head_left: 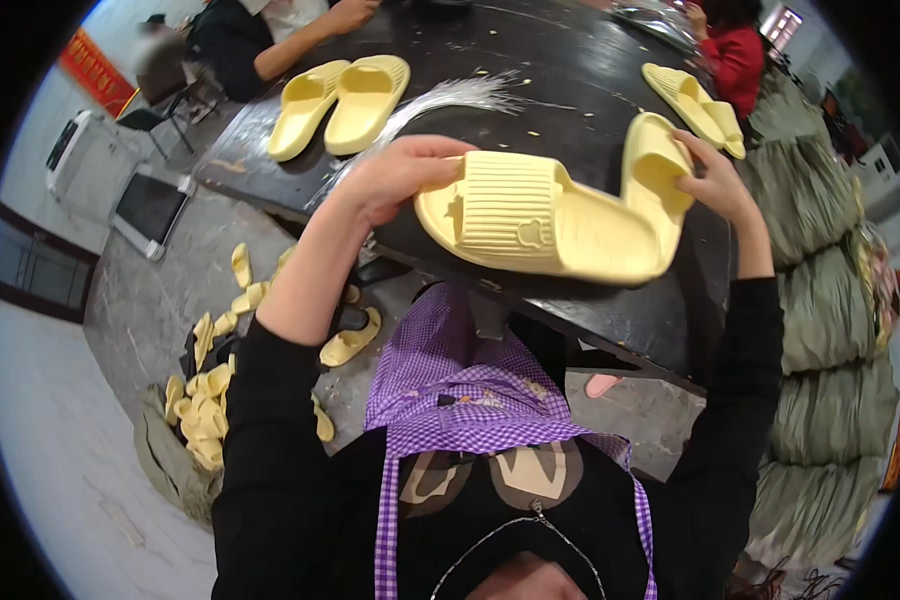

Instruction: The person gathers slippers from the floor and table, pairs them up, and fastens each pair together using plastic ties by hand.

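Observation:
Over the near edge of the dark table I hold two pale yellow slide slippers, one per hand. My left hand (pixel 395 180) grips the toe of the left slipper (pixel 530 215), which lies sideways with its ribbed strap and a small raised emblem facing me. My right hand (pixel 718 180) is closed around the strap of the right slipper (pixel 645 145), which stands more upright. The heel ends of the two overlap or touch at the lower right; which, I cannot tell. Part of the right slipper is hidden behind the left one.
On the dark table (pixel 560 60) are a yellow slipper pair (pixel 365 105), a bundle of clear strips (pixel 450 98) and more slippers (pixel 692 103). Two other people sit at its far side. Yellow slippers spill from a sack (pixel 160 450) on the left floor; stacked green sacks (pixel 820 320) line the right.

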### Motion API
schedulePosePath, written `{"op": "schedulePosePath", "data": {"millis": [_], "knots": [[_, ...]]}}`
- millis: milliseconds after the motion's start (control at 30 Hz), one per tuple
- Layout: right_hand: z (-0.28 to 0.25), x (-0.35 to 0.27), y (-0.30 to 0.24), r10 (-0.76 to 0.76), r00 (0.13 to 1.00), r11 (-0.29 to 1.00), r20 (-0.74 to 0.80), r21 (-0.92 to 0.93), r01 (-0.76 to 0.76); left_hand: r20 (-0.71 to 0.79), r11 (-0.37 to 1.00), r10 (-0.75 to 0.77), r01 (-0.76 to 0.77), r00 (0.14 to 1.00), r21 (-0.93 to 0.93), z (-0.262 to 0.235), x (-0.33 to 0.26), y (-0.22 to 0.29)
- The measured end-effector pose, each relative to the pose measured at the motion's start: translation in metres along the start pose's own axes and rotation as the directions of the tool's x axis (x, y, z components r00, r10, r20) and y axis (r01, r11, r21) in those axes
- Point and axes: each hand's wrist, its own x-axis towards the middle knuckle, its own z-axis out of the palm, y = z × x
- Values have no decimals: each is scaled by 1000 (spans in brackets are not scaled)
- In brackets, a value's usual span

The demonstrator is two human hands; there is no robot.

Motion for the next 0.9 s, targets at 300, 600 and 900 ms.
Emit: {"op": "schedulePosePath", "data": {"millis": [300, 600, 900], "knots": [[15, 4, -56, -75, 983, 990, 167, -105, 93, 50, 772, 324, -294, 945, 563, 29, 81, 17], [24, -16, -32, -24, 999, 995, -25, -97, 21, -46, 4, 681, 59, 730, 998, -67, 115, -14], [34, -17, -40, -159, 987, 982, -24, -106, 156, -158, -73, 616, 256, 772, 964, -84, 105, -17]]}}
